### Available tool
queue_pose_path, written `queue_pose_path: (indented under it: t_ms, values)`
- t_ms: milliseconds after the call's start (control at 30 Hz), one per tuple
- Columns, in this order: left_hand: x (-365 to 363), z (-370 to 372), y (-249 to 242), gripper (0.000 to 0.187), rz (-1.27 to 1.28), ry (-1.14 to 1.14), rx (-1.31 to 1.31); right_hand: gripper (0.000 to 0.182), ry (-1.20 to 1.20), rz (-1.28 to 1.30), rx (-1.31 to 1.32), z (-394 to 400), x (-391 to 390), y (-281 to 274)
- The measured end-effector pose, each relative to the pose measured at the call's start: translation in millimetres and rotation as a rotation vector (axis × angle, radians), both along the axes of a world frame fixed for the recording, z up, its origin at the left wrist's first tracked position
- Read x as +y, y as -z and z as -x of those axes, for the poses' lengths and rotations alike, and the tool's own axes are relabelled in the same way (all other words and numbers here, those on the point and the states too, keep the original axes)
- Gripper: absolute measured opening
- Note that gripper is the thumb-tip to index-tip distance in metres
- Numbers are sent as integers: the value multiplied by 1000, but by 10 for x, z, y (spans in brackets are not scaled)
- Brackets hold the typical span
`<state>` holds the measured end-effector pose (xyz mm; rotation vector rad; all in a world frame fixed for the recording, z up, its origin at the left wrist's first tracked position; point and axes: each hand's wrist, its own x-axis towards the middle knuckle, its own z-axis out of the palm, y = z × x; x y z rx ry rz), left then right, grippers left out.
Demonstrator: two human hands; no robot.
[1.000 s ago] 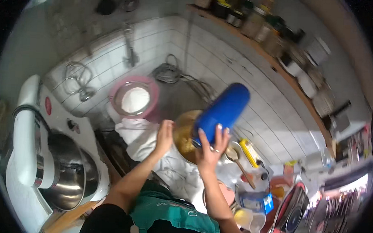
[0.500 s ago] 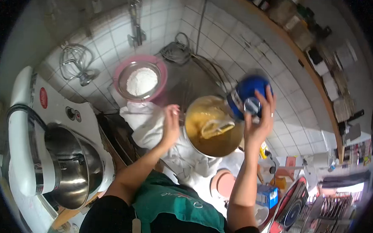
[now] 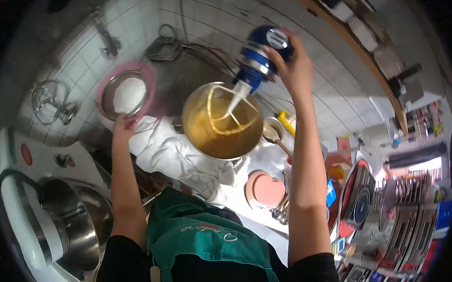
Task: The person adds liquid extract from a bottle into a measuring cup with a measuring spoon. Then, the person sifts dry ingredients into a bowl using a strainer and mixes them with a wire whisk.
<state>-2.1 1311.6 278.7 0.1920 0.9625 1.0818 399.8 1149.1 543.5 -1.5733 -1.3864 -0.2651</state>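
My right hand [image 3: 295, 68] grips the end of the blue stand mixer's head [image 3: 263, 49], which is tilted up. From the head hangs a flat beater [image 3: 232, 111], coated with yellow batter, over the steel mixing bowl [image 3: 187, 132]. More yellow batter [image 3: 213, 138] lies in that bowl. At the left, my left hand [image 3: 123, 127] has its fingers closed at the near rim of a metal sieve [image 3: 107, 96]. White powder [image 3: 130, 95] fills part of the sieve, which rests over a pink bowl [image 3: 149, 73].
A white cloth [image 3: 179, 161] lies in front of the mixing bowl. A white stand mixer [image 3: 12, 182] with a steel bowl stands at left. To the right are a small pot with a wooden spoon [image 3: 285, 149], a yellow bottle [image 3: 287, 122], pink dishes [image 3: 266, 189] and measuring spoons [image 3: 282, 212].
The mixer head is raised higher, lifting the beater further out of the batter. My left hand has moved from beside the mixing bowl leftward to the sieve. The camera view has shifted.
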Motion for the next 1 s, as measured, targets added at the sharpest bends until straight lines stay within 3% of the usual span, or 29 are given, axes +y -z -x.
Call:
queue_pose_path:
  t_ms: [167, 233, 300, 333, 367, 400, 433, 467, 533, 567, 667, 767, 833, 933, 1000]
  values:
    - [138, 131, 116, 38, 19, 96, -77, 52, -221, 79, 146, -116, -645, 89]
    - [369, 287, 411, 35, -33, 183, -119, 51, -87, 110, 214, -21, -1211, 280]
    - [562, 465, 745, 30, -71, 285, -207, 33, 20, 199, 358, 119, -1868, 679]
    - [597, 544, 830, 30, -56, 310, -268, 32, 44, 331, 559, 150, -2175, 1000]
    - [596, 578, 868, 31, -40, 334, -325, 36, 33, 479, 530, 165, -2463, 1293]
    - [553, 554, 856, 30, -98, 249, -230, 47, 43, 753, 437, 150, -2787, 1747]
    - [484, 516, 812, 30, -157, 163, -133, 59, 163, 937, 290, 343, -2927, 1832]
    - [386, 477, 682, 30, -172, 135, -88, 84, 170, 935, 124, 424, -3122, 2163]
    - [109, 363, 183, 29, -158, 135, -46, 103, 335, 1193, 23, 677, -3244, 2373]
    - [7, 344, -6, 28, -130, 163, -53, 110, 313, 1168, 67, 690, -3282, 2465]
    - [-96, 549, -103, 30, -274, 254, -72, 107, 291, 963, 55, 505, -3277, 2683]
    - [-794, 216, -780, 33, -279, 121, 21, 96, 346, 857, 98, 270, -3191, 2907]
    - [-1105, 129, -951, 34, -176, 85, 16, 88, 377, 772, 49, 115, -3090, 3006]
    - [-1463, 353, -858, 39, -141, 144, -59, 82, 409, 738, -171, -37, -3012, 3211]
    - [-1751, 501, -732, 42, -165, 211, -140, 76, 356, 771, -102, 100, -2987, 2956]
